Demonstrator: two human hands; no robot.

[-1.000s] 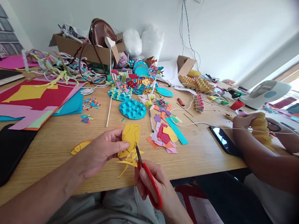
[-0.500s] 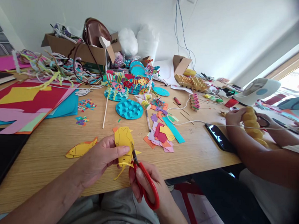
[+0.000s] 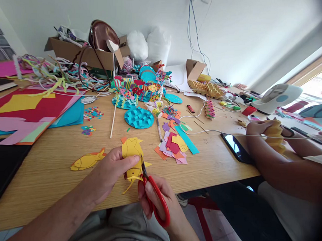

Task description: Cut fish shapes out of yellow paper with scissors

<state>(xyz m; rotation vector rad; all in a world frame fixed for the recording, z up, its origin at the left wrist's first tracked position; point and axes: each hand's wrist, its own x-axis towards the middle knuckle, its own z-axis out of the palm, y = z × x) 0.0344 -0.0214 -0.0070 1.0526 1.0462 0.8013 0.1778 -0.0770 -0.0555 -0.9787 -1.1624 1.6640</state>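
Note:
Near the table's front edge, my left hand [image 3: 116, 168] pinches a piece of yellow paper [image 3: 132, 146] with a fish outline drawn on it. A thin cut strip dangles from the paper's lower end. My right hand [image 3: 159, 197] is closed around the red handles of a pair of scissors [image 3: 160, 203]. The blades are at the right edge of the yellow paper, beside my left thumb. Left of my left hand lies a yellow paper fish [image 3: 85, 162] with orange showing behind it.
Paper scraps [image 3: 173, 146], a blue wavy paper disc [image 3: 139, 117] and a pen [image 3: 159, 130] lie beyond my hands. Coloured sheets [image 3: 29, 110] are stacked at left. At right, a phone [image 3: 236, 148] lies by a co-worker's arms [image 3: 269, 155], whose hands hold yellow folded paper.
The scissors and my right hand have shifted slightly left, and the yellow paper has tilted a little. At right, the co-worker's hands have turned the folded yellow piece.

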